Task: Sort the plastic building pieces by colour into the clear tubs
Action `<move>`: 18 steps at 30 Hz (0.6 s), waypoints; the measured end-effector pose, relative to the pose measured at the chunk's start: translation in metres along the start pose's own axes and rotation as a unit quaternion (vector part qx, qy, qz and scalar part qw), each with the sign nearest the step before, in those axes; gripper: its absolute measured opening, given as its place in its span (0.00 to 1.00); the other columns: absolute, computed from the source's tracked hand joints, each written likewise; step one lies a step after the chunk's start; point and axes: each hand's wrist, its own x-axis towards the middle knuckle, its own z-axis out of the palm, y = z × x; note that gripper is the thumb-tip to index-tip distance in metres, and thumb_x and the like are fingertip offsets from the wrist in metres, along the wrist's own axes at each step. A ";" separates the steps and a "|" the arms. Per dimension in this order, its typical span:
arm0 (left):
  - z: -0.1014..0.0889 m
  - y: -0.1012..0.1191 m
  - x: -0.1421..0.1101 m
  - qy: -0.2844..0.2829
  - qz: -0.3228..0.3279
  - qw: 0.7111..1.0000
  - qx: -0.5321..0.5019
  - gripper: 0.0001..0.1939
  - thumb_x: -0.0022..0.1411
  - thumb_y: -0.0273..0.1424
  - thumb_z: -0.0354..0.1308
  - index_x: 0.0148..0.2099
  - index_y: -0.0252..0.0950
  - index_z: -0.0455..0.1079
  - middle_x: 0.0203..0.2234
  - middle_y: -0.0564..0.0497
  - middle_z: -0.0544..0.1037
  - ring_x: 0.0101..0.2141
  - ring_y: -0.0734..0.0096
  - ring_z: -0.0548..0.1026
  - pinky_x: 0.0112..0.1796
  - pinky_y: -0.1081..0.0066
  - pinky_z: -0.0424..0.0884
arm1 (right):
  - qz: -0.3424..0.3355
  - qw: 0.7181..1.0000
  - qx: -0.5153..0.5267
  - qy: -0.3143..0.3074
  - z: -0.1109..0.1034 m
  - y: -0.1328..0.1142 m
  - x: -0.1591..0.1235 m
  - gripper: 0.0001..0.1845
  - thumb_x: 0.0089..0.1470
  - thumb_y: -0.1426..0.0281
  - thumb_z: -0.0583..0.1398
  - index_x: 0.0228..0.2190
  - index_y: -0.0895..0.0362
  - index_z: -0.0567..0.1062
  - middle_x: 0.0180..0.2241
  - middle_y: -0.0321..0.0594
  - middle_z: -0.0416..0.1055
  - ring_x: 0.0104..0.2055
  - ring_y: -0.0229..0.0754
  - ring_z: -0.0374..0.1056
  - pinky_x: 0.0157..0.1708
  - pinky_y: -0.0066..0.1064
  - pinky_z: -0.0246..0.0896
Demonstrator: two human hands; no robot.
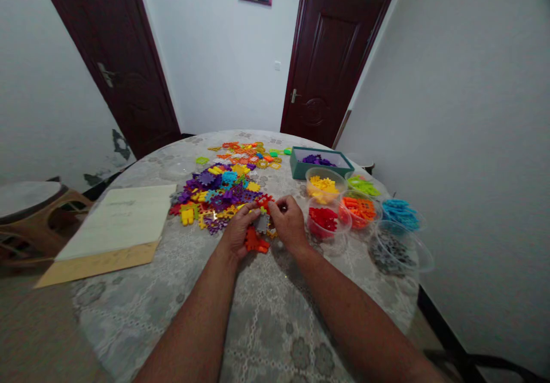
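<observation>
My left hand [238,231] and my right hand [290,221] meet over the middle of a round table [258,325], fingers curled in. Both pinch a small grey plastic piece [260,222] between them. Orange-red pieces [256,242] lie just under my left hand. A wide heap of mixed purple, yellow, blue and orange plastic pieces [219,191] spreads out beyond my hands toward the far side of the table.
Clear tubs right of my hands hold sorted pieces: red [323,220], yellow [323,186], orange [359,210], green [363,186], blue [400,213], grey [393,251]. A teal box [320,162] holds purple ones. A white pad on cardboard [116,222] lies left. Two dark doors stand behind.
</observation>
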 end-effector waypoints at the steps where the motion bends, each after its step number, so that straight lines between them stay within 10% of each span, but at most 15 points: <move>1: 0.000 0.000 0.000 -0.002 -0.002 1.000 0.000 0.21 0.52 0.30 0.74 0.48 0.38 0.75 0.32 0.53 0.81 0.24 0.71 0.78 0.21 0.74 0.74 | -0.001 1.000 0.004 -0.005 0.000 0.000 0.000 0.18 0.56 0.53 0.65 0.32 0.53 0.70 0.27 0.31 0.70 0.27 0.37 0.69 0.23 0.25 0.66; 9: 0.003 0.005 -0.005 0.014 -0.014 1.000 -0.021 0.19 0.52 0.30 0.72 0.46 0.38 0.73 0.30 0.54 0.78 0.24 0.72 0.76 0.19 0.76 0.70 | 0.079 0.994 0.077 -0.025 0.001 0.001 0.003 0.21 0.54 0.49 0.65 0.35 0.53 0.69 0.26 0.29 0.70 0.22 0.38 0.69 0.21 0.29 0.67; 18: -0.001 0.002 -0.002 -0.002 -0.020 0.999 -0.034 0.16 0.53 0.32 0.72 0.42 0.37 0.74 0.29 0.54 0.77 0.23 0.74 0.74 0.18 0.77 0.68 | -0.103 0.988 -0.115 -0.024 -0.006 -0.009 -0.008 0.15 0.62 0.54 0.62 0.34 0.53 0.73 0.30 0.35 0.74 0.32 0.41 0.70 0.33 0.31 0.66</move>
